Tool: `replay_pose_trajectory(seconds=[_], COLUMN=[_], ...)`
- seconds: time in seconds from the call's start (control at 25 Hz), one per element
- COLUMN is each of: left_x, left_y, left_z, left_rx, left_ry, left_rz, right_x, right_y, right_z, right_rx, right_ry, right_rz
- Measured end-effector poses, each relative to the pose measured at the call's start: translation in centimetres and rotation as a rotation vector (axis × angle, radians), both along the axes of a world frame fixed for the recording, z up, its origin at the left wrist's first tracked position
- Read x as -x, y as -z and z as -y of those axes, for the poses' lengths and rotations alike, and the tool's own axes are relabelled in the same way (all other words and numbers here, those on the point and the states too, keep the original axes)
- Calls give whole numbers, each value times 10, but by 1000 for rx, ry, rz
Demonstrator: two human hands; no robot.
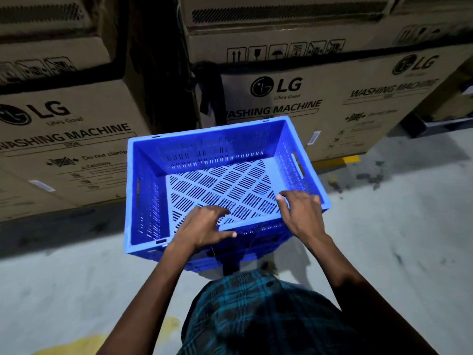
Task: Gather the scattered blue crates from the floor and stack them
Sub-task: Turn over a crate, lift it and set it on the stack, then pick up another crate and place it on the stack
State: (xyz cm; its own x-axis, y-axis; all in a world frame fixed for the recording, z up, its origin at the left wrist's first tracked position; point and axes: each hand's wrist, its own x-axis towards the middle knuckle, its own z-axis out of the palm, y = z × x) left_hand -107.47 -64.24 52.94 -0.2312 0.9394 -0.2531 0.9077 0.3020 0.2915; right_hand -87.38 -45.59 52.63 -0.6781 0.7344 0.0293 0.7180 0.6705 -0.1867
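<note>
Both hands — left hand (204, 228), right hand (299, 210) — grip near rim of top blue crate (220, 160), on stack; crates left — unseen.

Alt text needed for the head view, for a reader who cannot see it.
Both hands, left hand and right hand, grip the near rim of an empty blue crate over a grey floor. Cardboard washing machine boxes stand behind.

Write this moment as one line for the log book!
left hand grips near rim | right hand grips near rim | blue crate empty | more blue plastic underneath | washing machine boxes behind
</note>
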Motion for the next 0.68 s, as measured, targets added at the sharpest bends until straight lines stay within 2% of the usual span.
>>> replay_pose_trajectory(seconds=[0.12, 0.24, 0.32, 0.48, 0.6, 0.68], left_x=[0, -8, -11, -39, -95, -137], left_y=[1, 1, -1, -7, -15, -17], left_z=[3, 8, 5, -8, -21, -21], left_rx=[-33, -65, -84, -242, -364, -370], left_ry=[-9, -8, -16, 116, 263, 357], left_rz=[-97, -140, -112, -75, 30, 105], right_x=[6, -6, -19, -67, -129, -177], right_y=[4, 2, -3, -5, -3, -2], right_z=[-2, -1, 12, 70, 109, 136], right_rx=[28, 132, 131, 101, 112, 103], right_ry=[42, 29, 55, 122, 223, 396], right_rz=[-47, -276, -394, -578, -576, -609])
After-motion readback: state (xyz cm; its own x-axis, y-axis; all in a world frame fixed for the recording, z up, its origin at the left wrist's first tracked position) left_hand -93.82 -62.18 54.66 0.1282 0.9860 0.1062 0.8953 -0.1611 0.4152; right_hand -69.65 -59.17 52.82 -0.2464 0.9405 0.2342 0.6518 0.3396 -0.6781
